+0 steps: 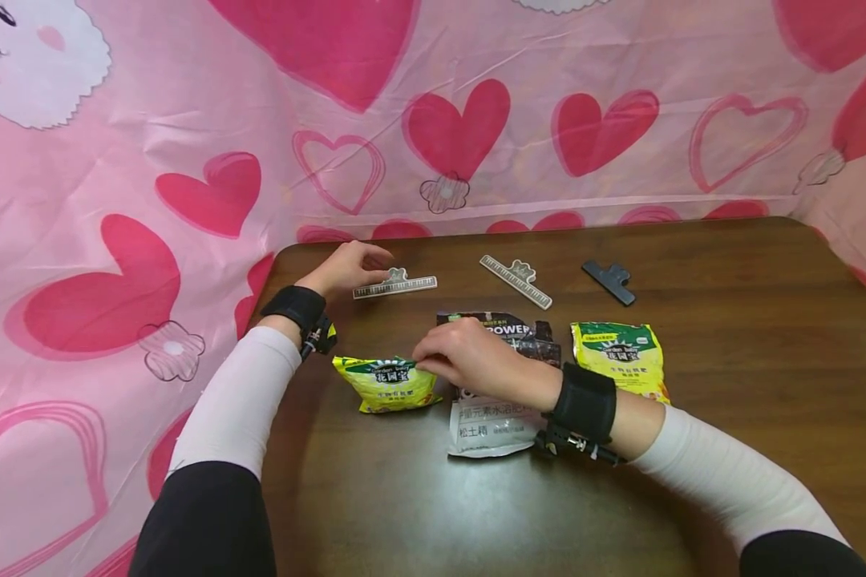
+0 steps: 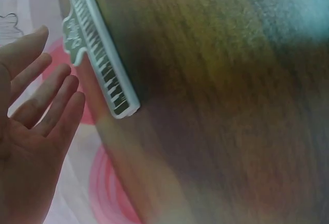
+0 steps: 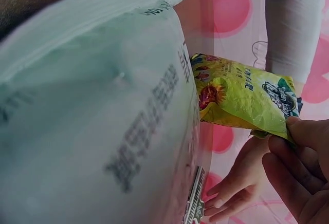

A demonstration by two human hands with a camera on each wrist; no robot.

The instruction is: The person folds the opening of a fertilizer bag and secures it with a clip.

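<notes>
Right hand (image 1: pixel 469 357) pinches the top edge of a yellow-green fertiliser pouch (image 1: pixel 390 385), which lies on the bench (image 1: pixel 729 320) just left of a black-and-white soil bag (image 1: pixel 494 417). Left hand (image 1: pixel 346 268), fingers straight and relaxed, holds nothing; its fingertips are at a ruler-patterned sealing clip (image 1: pixel 395 284), lying beyond the pouch. Contact with the clip cannot be confirmed.

The table (image 1: pixel 729 336) is dark wood, smooth with a dull sheen; the yellow bag (image 1: pixel 390 386) is glossy, crinkled plastic film; the white clip (image 1: pixel 397 284) looks like matt plastic.
</notes>
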